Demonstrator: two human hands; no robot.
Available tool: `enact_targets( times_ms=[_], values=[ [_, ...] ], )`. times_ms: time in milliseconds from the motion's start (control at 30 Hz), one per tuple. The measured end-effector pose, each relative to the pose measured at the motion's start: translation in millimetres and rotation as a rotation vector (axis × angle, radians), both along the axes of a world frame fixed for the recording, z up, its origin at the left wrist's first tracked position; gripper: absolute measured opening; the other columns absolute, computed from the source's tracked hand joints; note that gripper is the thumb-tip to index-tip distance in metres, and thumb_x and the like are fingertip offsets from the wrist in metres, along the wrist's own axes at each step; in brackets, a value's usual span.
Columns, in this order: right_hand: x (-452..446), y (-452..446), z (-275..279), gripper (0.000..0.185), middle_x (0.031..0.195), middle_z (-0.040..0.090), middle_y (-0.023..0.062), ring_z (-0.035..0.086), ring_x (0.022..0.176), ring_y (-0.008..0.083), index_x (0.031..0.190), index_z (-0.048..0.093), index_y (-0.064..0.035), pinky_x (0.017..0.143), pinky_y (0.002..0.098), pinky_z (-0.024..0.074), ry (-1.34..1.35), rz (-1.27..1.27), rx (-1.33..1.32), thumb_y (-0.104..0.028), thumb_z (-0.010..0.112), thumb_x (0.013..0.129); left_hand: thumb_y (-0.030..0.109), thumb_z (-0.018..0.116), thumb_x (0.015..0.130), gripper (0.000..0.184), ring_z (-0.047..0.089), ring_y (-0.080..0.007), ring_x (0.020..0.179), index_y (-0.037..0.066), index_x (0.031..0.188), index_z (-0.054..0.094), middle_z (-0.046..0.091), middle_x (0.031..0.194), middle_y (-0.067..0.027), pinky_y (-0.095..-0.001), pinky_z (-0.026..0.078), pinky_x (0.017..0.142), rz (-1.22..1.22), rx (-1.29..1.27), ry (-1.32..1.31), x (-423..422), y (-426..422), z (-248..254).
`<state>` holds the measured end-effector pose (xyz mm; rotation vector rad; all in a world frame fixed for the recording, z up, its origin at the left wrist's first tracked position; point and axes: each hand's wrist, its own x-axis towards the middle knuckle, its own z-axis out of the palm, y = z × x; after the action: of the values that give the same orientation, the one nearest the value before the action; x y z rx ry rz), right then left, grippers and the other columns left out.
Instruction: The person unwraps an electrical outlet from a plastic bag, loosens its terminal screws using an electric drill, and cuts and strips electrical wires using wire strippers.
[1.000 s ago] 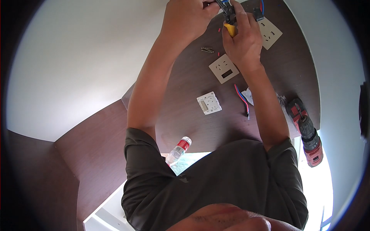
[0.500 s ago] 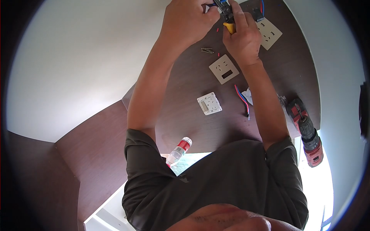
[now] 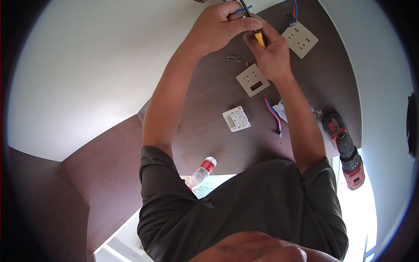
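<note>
At the top of the view, my left hand (image 3: 218,27) is closed around a blue wire (image 3: 247,8), with its thumb against a dark tool. My right hand (image 3: 274,54) grips this tool, which looks like pliers (image 3: 260,39) with a yellow handle part; its far end is partly hidden by the fingers. Below my right hand, a beige socket faceplate (image 3: 253,80) lies on the dark wooden surface. Another beige socket (image 3: 300,40) lies to its right, with red and blue wires (image 3: 296,9) near its top edge. A few screws (image 3: 234,59) lie below my left hand.
A white socket module (image 3: 236,118) and loose red, blue and black wires (image 3: 273,114) lie nearer my body. A red and black power drill (image 3: 348,150) lies at the right edge. A plastic bottle (image 3: 202,172) with a red label is by my left sleeve. A pale wall (image 3: 87,78) borders the left.
The pliers have turned more upright between my hands. My left thumb has moved right onto them, and my right hand has shifted slightly left and down.
</note>
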<state>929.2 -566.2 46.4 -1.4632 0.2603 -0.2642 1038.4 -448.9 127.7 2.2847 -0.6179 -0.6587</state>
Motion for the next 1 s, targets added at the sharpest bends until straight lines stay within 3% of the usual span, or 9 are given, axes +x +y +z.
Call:
enact_targets(
  times_ms=[133, 333, 400, 433, 500, 533, 733, 800, 1000],
  values=[
    [-2, 19, -11, 0.051, 0.087, 0.062, 0.0069, 0.057, 0.073, 0.0144, 0.137, 0.056, -0.0037, 0.071, 0.0295, 0.0503, 0.059, -0.223, 0.112, -0.011, 0.065, 0.087, 0.020, 0.082, 0.086, 0.034, 0.029, -0.0064, 0.059, 0.006, 0.069, 0.057, 0.032, 0.060, 0.0069, -0.0251, 0.048, 0.062, 0.038, -0.169, -0.308, -1, 1, -18],
    [-41, 11, -6, 0.066, 0.099, 0.054, 0.0054, 0.053, 0.079, 0.0115, 0.147, 0.039, -0.0023, 0.075, 0.0263, 0.0484, 0.116, -0.178, 0.088, -0.012, 0.065, 0.087, 0.012, 0.076, 0.090, 0.025, 0.051, -0.0056, 0.067, 0.004, 0.109, 0.061, 0.055, 0.074, 0.0020, -0.0222, 0.049, 0.067, 0.069, -0.186, -0.163, -32, 1, 12],
    [-62, 9, -19, 0.069, 0.107, 0.053, 0.0085, 0.053, 0.090, 0.0136, 0.150, 0.036, -0.0017, 0.084, 0.0281, 0.0470, 0.175, -0.144, 0.198, -0.017, 0.065, 0.090, 0.054, 0.062, 0.097, 0.062, 0.052, -0.0164, 0.064, 0.016, 0.143, 0.048, 0.055, 0.077, -0.0035, -0.0315, 0.046, 0.060, 0.006, -0.147, -0.165, -39, 8, 22],
    [-77, 4, -18, 0.069, 0.107, 0.053, 0.0085, 0.053, 0.090, 0.0136, 0.150, 0.036, -0.0017, 0.084, 0.0281, 0.0470, 0.203, -0.135, 0.178, -0.017, 0.065, 0.090, 0.054, 0.062, 0.097, 0.062, 0.052, -0.0164, 0.064, 0.016, 0.143, 0.048, 0.055, 0.077, -0.0035, -0.0315, 0.046, 0.060, 0.022, -0.162, -0.138, -48, 15, 13],
    [-106, -5, -15, 0.072, 0.110, 0.053, 0.0095, 0.052, 0.099, 0.0165, 0.153, 0.032, -0.0023, 0.092, 0.0305, 0.0444, 0.354, 0.070, 0.264, -0.024, 0.064, 0.092, 0.006, 0.072, 0.093, 0.047, 0.059, -0.0085, 0.076, 0.004, 0.135, 0.051, 0.064, 0.087, -0.0033, -0.0230, 0.050, 0.067, 0.178, -0.426, -0.214, -73, 31, -12],
    [-120, -10, -14, 0.072, 0.110, 0.053, 0.0095, 0.052, 0.099, 0.0165, 0.153, 0.032, -0.0023, 0.092, 0.0305, 0.0444, 0.377, 0.085, 0.247, -0.024, 0.064, 0.092, 0.006, 0.067, 0.095, 0.025, 0.065, -0.0092, 0.078, 0.007, 0.119, 0.067, 0.068, 0.088, -0.0034, -0.0250, 0.052, 0.063, 0.258, -0.432, -0.137, -85, 40, -18],
    [-188, -31, -13, 0.073, 0.118, 0.054, 0.0169, 0.055, 0.108, 0.0277, 0.152, 0.035, -0.0025, 0.100, 0.0354, 0.0422, 0.409, 0.277, -0.114, -0.025, 0.067, 0.090, 0.017, 0.061, 0.100, 0.021, 0.060, -0.0125, 0.077, 0.003, 0.114, 0.066, 0.065, 0.092, -0.0049, -0.0279, 0.049, 0.067, 0.670, -0.632, 0.406, -173, 78, -66],
    [-193, -30, -11, 0.074, 0.122, 0.054, 0.0208, 0.055, 0.113, 0.0371, 0.150, 0.039, -0.0045, 0.100, 0.0433, 0.0436, 0.305, 0.205, -0.628, -0.024, 0.071, 0.086, 0.018, 0.061, 0.100, 0.019, 0.059, -0.0129, 0.075, 0.004, 0.112, 0.066, 0.063, 0.089, -0.0036, -0.0289, 0.048, 0.067, 0.717, -0.764, 0.494, -194, 83, -81],
    [-160, -41, -26, 0.071, 0.130, 0.052, 0.0208, 0.051, 0.120, 0.0400, 0.145, 0.046, -0.0077, 0.098, 0.0546, 0.0418, 0.359, -0.043, -1.021, -0.028, 0.074, 0.083, 0.020, 0.063, 0.100, 0.012, 0.054, -0.0129, 0.075, 0.010, 0.105, 0.065, 0.057, 0.082, 0.0010, -0.0289, 0.045, 0.066, 1.056, -1.175, 0.938, -228, 90, -109]
  ],
)
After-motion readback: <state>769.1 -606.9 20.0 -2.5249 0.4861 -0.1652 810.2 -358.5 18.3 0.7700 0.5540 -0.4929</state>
